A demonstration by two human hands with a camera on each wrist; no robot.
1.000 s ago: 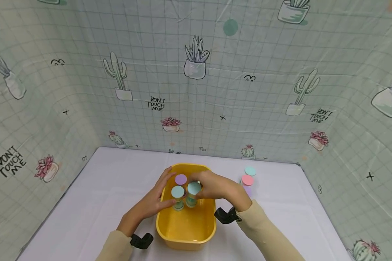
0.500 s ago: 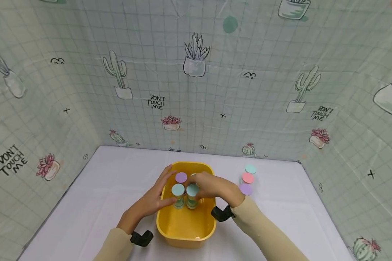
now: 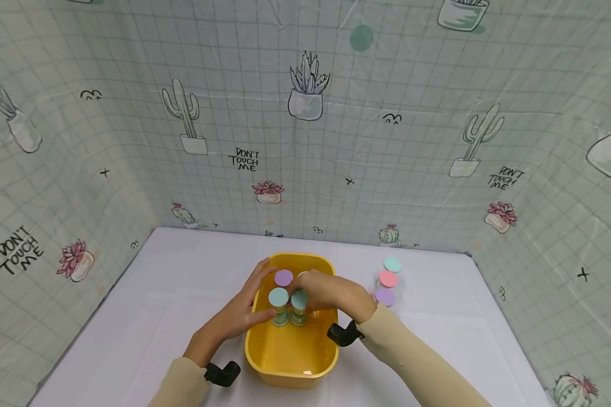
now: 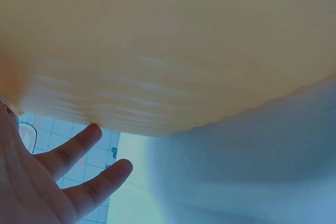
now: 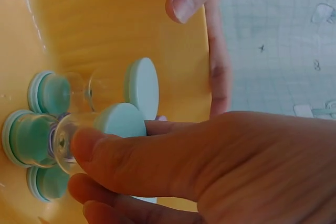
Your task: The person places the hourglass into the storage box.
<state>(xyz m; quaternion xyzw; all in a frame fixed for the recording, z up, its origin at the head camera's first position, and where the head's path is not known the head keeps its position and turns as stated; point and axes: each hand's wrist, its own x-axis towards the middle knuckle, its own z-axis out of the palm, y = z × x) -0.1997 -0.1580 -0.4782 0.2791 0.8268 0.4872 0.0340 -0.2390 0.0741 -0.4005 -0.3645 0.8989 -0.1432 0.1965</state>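
In the head view, my right hand (image 3: 322,291) reaches into a yellow plastic bin (image 3: 290,376). Thumb and fingers grip a mint-capped sand timer (image 5: 126,119), its clear glass and green base showing in the right wrist view. Close beside it stands another mint-capped sand timer (image 3: 278,298). A purple-capped timer (image 3: 283,277) is behind, and one more is mostly hidden by the right hand. My left hand (image 3: 238,314) straddles the bin's left rim, thumb inside. Its straight, spread fingers (image 4: 100,187) lie along the outer wall in the left wrist view.
Right of the bin, three more timers stand in a row on the white table (image 3: 438,339), capped mint (image 3: 392,264), pink (image 3: 388,278) and purple (image 3: 384,297). A cactus-print cloth (image 3: 305,158) surrounds the table at the back and sides.
My right hand has shifted slightly left with the gripped sand timer, which now stands closer in line with its mint-capped neighbour. My left hand has stayed at the bin's rim.
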